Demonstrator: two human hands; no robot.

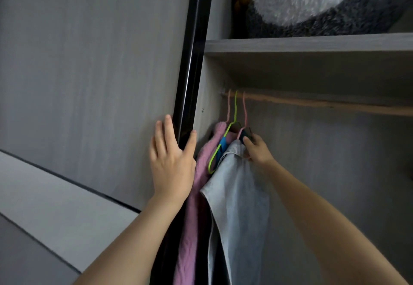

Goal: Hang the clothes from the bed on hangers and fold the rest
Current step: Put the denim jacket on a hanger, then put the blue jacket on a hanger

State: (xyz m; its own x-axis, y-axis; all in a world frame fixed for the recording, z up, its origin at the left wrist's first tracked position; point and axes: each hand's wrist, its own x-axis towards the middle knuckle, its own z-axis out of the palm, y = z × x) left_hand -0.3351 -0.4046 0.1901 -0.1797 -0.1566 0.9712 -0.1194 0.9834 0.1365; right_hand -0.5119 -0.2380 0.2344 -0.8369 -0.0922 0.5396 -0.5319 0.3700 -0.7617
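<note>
Wardrobe stage of the job, judging by the view. The left hand (172, 161) is laid flat on the sliding door (89, 83), fingers straight on the panel and the thumb set on the far side of the black edge strip (192, 61). Nothing is gripped there. The door is probably just being braced so it can't slide across the opening while the hanging gets done.

At 3 o'clock from that hand, the right hand (257, 150) is curled around the top of the grey garment (239, 195), right where it sits on a pink hanger (245, 110). The hold is taken up at the neck, most likely so the garment can be steadied or squared on the hanger, not tugged by the loose cloth.

The hook is already over the wooden rail (324, 103), at about 11 o'clock from the right hand. A green hanger (235, 108) with something blue (222, 145) and a pink knit sweater (192, 240) are packed in at 9 o'clock, tight to the wardrobe's side wall (which leaves the rest of the rail free toward 3 o'clock).

At 12 o'clock a shelf (312, 43) is loaded with a fluffy grey-and-white item (312, 0), cushion or pet bed, hard to say.

No other clothes are in view, so how much is left to hang or fold can't be told.
</note>
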